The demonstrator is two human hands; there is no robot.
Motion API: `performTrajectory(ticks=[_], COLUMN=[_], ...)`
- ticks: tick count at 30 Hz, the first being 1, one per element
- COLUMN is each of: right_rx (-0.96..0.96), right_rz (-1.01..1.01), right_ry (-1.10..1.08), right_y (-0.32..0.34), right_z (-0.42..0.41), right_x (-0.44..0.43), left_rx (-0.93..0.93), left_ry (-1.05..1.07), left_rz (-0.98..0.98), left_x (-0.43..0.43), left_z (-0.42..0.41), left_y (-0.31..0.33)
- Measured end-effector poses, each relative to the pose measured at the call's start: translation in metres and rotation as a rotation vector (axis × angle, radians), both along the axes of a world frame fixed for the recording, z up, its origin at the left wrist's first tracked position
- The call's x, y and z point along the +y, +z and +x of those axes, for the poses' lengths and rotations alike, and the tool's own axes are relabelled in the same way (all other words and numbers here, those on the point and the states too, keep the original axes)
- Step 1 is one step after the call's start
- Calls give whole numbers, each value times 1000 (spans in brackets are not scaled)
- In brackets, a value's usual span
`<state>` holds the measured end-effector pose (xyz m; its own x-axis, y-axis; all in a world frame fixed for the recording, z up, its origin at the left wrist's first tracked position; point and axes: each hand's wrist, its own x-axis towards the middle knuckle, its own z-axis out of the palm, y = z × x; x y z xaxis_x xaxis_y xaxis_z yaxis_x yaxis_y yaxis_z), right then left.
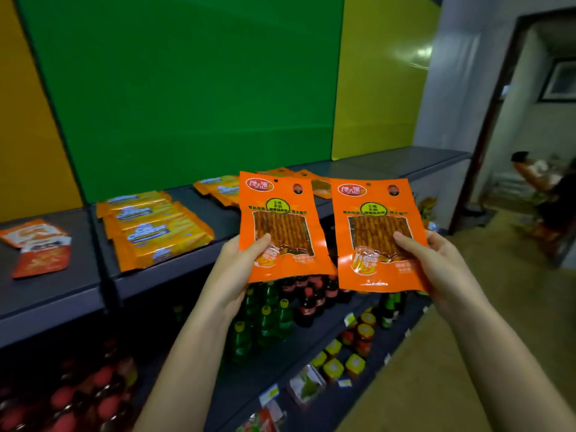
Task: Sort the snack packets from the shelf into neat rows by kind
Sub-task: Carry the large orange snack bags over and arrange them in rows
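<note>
Two matching orange snack packets are held up side by side in front of the top shelf, upright with their printed faces toward the camera. The left hand grips the left orange packet at its lower left corner, thumb across the front and the other fingers hidden behind. The right hand grips the right orange packet at its lower right edge in the same way. The two packets are just beside each other, not clearly touching.

Each packet carries a red oval logo with white Chinese characters at top left, a small portrait at top right, a yellow-green round label with dark characters in the middle, and a clear window showing reddish-brown strips. The writing is too small to read with certainty.

On the shelf to the left lies a row of yellow-orange packets with blue and white lettering, blurred. At the far left lie red-and-white packets. Behind the held packets, further orange packets lie flat, with more yellow-orange ones beside them. On the lower shelves stand green bottles, dark bottles with red labels and yellow-lidded jars.
</note>
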<state>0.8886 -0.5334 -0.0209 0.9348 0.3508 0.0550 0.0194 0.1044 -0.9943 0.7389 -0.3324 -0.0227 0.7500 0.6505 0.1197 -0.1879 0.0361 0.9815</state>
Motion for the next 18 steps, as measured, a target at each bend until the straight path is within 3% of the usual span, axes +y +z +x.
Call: performTrajectory(ticks=[6,18], right_rx=[6,-59], right_rz=[27,31], right_ry=[-39,-21], right_y=[-12,24], right_z=[88,299], right_x=[-11,19], left_rx=[-5,6], left_ry=[-84,-37], left_rz=[23,67], left_x=[-9,12], left_z=[113,334], left_y=[-6,15])
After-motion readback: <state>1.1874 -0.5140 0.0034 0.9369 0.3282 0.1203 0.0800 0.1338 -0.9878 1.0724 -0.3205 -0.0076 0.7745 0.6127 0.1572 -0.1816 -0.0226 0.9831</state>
